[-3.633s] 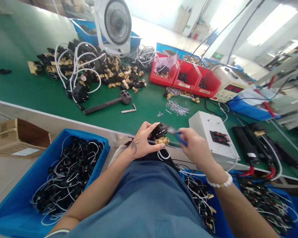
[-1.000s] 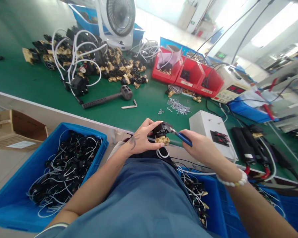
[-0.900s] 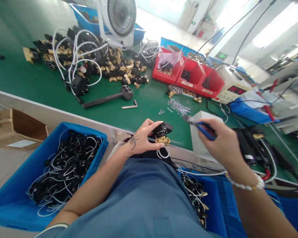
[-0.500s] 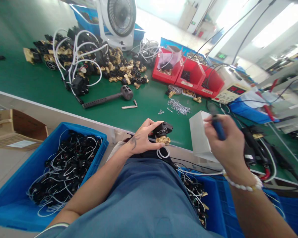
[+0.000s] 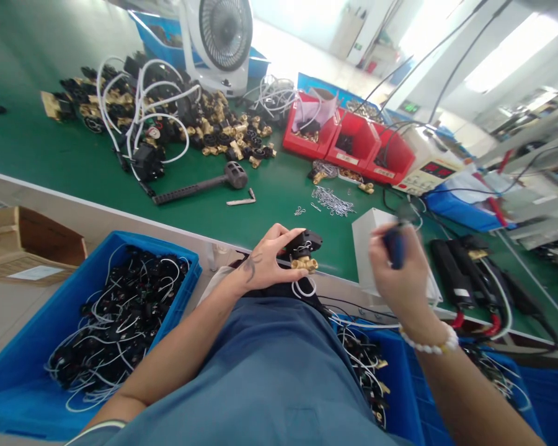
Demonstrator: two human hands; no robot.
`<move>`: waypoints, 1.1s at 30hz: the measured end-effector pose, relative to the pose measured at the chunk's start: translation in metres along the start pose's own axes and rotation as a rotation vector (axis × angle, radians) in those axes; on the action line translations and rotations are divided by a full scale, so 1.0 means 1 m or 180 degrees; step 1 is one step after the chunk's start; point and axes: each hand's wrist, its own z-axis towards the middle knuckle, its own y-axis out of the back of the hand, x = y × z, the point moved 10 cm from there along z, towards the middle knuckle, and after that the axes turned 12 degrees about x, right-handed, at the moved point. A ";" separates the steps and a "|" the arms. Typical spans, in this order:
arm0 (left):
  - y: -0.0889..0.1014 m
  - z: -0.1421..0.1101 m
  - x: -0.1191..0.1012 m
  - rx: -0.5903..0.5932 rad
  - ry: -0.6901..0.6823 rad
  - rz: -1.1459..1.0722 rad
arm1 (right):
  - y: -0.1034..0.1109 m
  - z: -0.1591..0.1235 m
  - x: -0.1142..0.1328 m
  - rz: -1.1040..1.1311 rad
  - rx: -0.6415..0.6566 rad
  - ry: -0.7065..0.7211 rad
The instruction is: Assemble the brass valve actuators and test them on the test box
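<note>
The lamp (image 5: 514, 52), high to the right beyond the fingers, is overexposed, and the floor (image 5: 286, 59) ahead of them washes out white. The right hand (image 5: 400, 272) and the pliers (image 5: 394, 246) in its fingers are motion-blurred; the left hand (image 5: 266, 261) is fairly crisp. Far right of both, the shelves (image 5: 542, 114) look stretched and soft.

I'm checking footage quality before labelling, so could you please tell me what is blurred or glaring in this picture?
In the head view, the right hand and its blue tool are blurred; there too, the left hand and black-and-brass part look clearer, while the ceiling light glares white.
</note>
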 end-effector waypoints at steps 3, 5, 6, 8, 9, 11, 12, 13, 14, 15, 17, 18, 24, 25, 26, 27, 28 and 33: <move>0.000 0.000 -0.001 -0.0009 0.0003 0.0012 | -0.018 0.004 0.013 -0.0247 0.0620 0.0175; 0.001 0.000 -0.001 -0.0007 0.0004 0.0027 | 0.007 0.005 0.017 -0.0220 0.0028 0.0187; 0.001 0.000 -0.002 -0.0003 0.0003 0.0037 | 0.026 0.001 0.015 -0.0100 -0.0506 0.0109; 0.000 0.000 -0.002 0.0008 -0.0004 0.0056 | 0.051 -0.012 0.009 0.0175 -0.1389 -0.0032; 0.000 0.000 -0.003 0.0011 -0.0010 0.0060 | 0.048 -0.011 0.008 0.0214 -0.1342 -0.0015; 0.000 0.000 -0.004 0.0008 -0.0025 0.0059 | 0.016 0.001 0.014 0.0037 -0.0347 0.0169; 0.000 0.000 -0.005 0.0002 -0.0030 0.0055 | -0.004 0.005 0.017 -0.0130 0.0262 0.0264; 0.000 -0.001 -0.005 -0.0006 -0.0033 0.0050 | -0.018 0.005 0.018 -0.0249 0.0698 0.0308; 0.000 -0.001 -0.005 -0.0014 -0.0036 0.0044 | -0.021 0.004 0.017 -0.0277 0.0790 0.0288; 0.000 -0.001 -0.006 -0.0020 -0.0035 0.0039 | -0.011 0.004 0.015 -0.0224 0.0520 0.0214; 0.000 -0.002 -0.006 -0.0026 -0.0029 0.0030 | 0.023 -0.003 0.010 -0.0007 -0.0528 0.0012; 0.000 -0.003 -0.006 -0.0028 -0.0022 0.0023 | 0.032 -0.007 0.008 0.0070 -0.0860 -0.0052; 0.000 -0.005 -0.008 -0.0058 0.0007 0.0131 | -0.024 0.003 0.018 -0.0292 0.0854 0.0166; 0.000 -0.005 -0.008 -0.0067 0.0002 0.0163 | -0.012 0.003 0.018 -0.0234 0.0549 0.0151; -0.001 -0.005 -0.009 -0.0077 0.0001 0.0197 | 0.004 0.001 0.017 -0.0116 0.0067 0.0110; -0.001 -0.006 -0.009 -0.0083 -0.0001 0.0236 | 0.022 -0.004 0.014 0.0017 -0.0494 0.0042; -0.001 -0.006 -0.010 -0.0100 -0.0009 0.0273 | 0.033 -0.009 0.012 0.0120 -0.0865 -0.0009; -0.002 -0.008 -0.013 -0.0172 -0.0060 0.0342 | -0.020 0.001 0.019 -0.0300 0.0794 0.0223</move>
